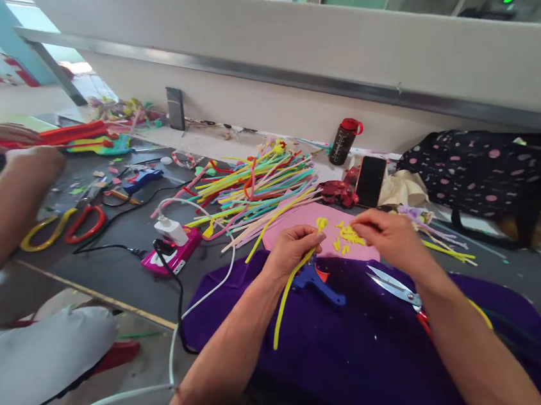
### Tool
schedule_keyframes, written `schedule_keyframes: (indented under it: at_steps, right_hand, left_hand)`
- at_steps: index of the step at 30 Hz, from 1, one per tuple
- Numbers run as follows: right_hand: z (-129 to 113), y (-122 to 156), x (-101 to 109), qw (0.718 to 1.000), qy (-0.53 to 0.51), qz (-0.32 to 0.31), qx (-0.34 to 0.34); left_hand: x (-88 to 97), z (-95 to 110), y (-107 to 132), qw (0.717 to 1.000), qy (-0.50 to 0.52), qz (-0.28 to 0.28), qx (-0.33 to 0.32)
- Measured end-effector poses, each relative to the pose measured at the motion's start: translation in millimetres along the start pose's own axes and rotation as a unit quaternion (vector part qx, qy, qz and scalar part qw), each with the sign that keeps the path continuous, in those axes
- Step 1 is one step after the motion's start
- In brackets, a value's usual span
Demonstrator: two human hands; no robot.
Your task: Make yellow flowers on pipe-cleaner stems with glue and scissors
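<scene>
My left hand [295,250] is closed in a pinch around a yellow fuzzy stem [285,307], which hangs down and ends at the top in a small yellow tuft [322,223]. Just below this hand lies a blue glue gun [316,283]. At the edge of a small pile of cut yellow pieces [350,235] my right hand [390,236] has its fingertips pinched together; what is between them is too small to make out. The pile rests on a pink sheet [285,227]. Scissors [395,287] with red handles lie on the purple cloth [362,341], partly hidden by my right forearm.
Many coloured fuzzy stems [259,187] are heaped behind the pink sheet. A magenta power strip [172,251] with cables stands left. A phone [370,179], a dark bottle [343,143] and a patterned bag [485,173] are at the back right. Another person's arm [7,204] reaches in from the left.
</scene>
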State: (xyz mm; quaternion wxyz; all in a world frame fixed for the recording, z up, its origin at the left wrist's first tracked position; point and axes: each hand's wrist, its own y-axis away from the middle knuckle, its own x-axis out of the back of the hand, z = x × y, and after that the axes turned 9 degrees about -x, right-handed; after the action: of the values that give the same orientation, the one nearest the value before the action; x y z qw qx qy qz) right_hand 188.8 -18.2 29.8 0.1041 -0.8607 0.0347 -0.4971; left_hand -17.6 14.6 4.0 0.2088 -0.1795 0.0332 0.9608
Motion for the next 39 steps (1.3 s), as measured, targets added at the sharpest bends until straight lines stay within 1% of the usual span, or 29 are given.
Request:
schedule_keyframes:
  at_steps: [3, 5, 8, 10, 16, 21, 24, 29, 31, 33, 36, 39]
  right_hand:
    - [7, -6, -19, 0.994, 0.101, -0.05, -0.004]
    - [17, -6, -30, 0.986, 0.14, -0.084, -0.01]
    - [29, -3, -39, 0.983, 0.144, -0.116, -0.013]
    - [30, -1, -42, 0.983, 0.139, -0.119, -0.012]
    - [21, 0, -46, 0.983, 0.158, -0.092, -0.015]
    - [21, 2, -47, 0.984, 0.156, -0.087, 0.006]
    - [27, 2, -48, 0.984, 0.164, -0.073, -0.013]
    - [37, 0, -47, 0.985, 0.161, -0.014, -0.056]
    - [37, -2, -48, 0.987, 0.15, 0.003, -0.058]
    - [33, -3, -49, 0.989, 0.139, 0.0, -0.042]
    - [25, -5, -53, 0.988, 0.151, -0.029, -0.012]
    - [24, -8, -52, 0.985, 0.169, -0.028, -0.018]
  left_hand:
    - [2.5, 1, -1, 1.0, 0.006, -0.002, -0.006]
    - [2.5, 1, -1, 1.0, 0.007, -0.006, -0.005]
    - [1.1, 2, 0, 1.0, 0.013, -0.01, -0.002]
    - [0.1, 2, 1, 1.0, 0.016, -0.011, 0.001]
    - [-1.9, 4, 2, 1.0, 0.009, -0.011, 0.02]
    - [-3.3, 6, 3, 1.0, 0.002, -0.012, 0.022]
    - [-4.8, 7, 3, 1.0, -0.001, -0.009, 0.02]
    - [-7.1, 8, 5, 1.0, -0.004, 0.004, 0.014]
    - [-6.9, 8, 5, 1.0, -0.005, -0.002, 0.014]
    - [-5.9, 7, 4, 1.0, -0.007, -0.014, 0.019]
    - [-4.3, 6, 3, 0.999, -0.015, -0.02, 0.023]
    - [-3.1, 6, 3, 0.999, -0.023, -0.017, 0.022]
